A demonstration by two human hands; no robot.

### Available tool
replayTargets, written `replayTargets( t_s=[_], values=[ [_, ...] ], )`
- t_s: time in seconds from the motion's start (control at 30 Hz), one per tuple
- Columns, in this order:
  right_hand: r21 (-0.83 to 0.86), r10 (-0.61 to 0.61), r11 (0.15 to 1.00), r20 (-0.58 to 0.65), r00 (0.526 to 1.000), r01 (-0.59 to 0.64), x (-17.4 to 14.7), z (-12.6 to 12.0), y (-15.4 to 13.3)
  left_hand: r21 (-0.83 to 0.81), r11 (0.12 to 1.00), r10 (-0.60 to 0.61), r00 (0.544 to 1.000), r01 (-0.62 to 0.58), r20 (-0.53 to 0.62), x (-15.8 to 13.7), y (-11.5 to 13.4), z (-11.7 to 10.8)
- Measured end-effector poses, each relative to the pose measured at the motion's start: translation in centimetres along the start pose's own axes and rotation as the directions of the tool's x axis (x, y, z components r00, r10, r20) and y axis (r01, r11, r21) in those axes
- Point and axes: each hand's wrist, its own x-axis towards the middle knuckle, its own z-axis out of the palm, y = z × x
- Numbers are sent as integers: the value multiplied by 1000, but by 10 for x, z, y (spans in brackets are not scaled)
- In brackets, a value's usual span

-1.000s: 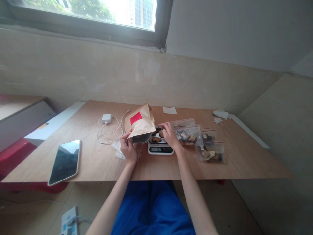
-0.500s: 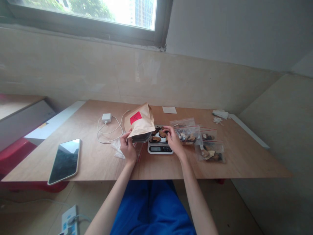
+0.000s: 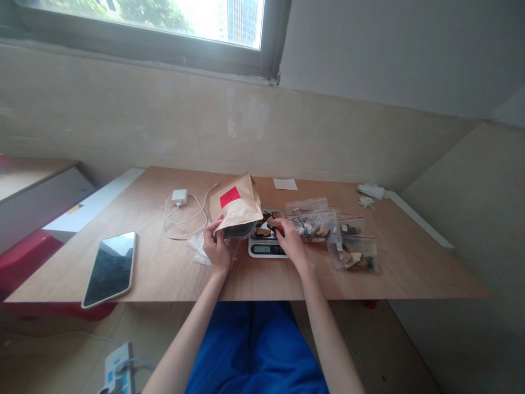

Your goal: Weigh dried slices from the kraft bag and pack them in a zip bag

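My left hand [image 3: 216, 247] grips the lower edge of a brown paper pouch [image 3: 241, 209] with a red label [image 3: 230, 197]. The pouch tilts to the right, its dark open mouth beside a white kitchen scale [image 3: 266, 249]. Several dark-edged brown dried slices [image 3: 262, 232] lie on the scale's metal plate. Over the plate's right side, my right hand [image 3: 289, 238] has its fingers closed on one brown dried slice [image 3: 273, 224]. That hand partly hides the scale's front right corner. The display's figures are too small to read.
Clear zip bags [image 3: 353, 257] holding similar slices lie right of the scale. Flat plastic bags [image 3: 199, 250] are under my left hand. A white charger with cable [image 3: 179, 197], a tablet [image 3: 110, 269], a white paper [image 3: 285, 184] and crumpled white gloves or tissue [image 3: 371, 191] are on the table.
My right hand has moved slightly down and its fingers have closed on a dried slice, now tilted up. The pouch and my left hand stay almost where they were.
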Motion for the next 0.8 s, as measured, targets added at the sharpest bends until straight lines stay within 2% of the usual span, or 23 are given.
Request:
replayTargets(
  t_s=[0.17,0.3,0.4,0.5,0.57,0.67,0.8],
  values=[
    [-109,33,993,-54,998,-39,2,-4,-2,-10,1000,-1,1000,1,5,0,1,0],
    [23,13,1000,-204,979,-9,-1,-10,-23,-23,1000,-10,1000,10,17,0,3,0],
    [163,-23,985,-233,972,63,-9,-8,-51,-31,999,-3,1000,4,23,0,4,0],
    [204,-155,966,-43,987,160,-15,7,-77,-28,1000,-10,1000,11,22,-1,3,0],
    [178,-176,971,78,981,160,-14,22,-89,-28,999,-17,1000,17,17,0,3,-1],
    [110,-113,989,183,977,93,-7,43,-97,0,1000,-17,1000,17,-1,0,3,-2],
    [9,81,996,284,955,-88,15,62,-100,27,1000,-15,1000,15,-12,1,4,-2]
  ],
)
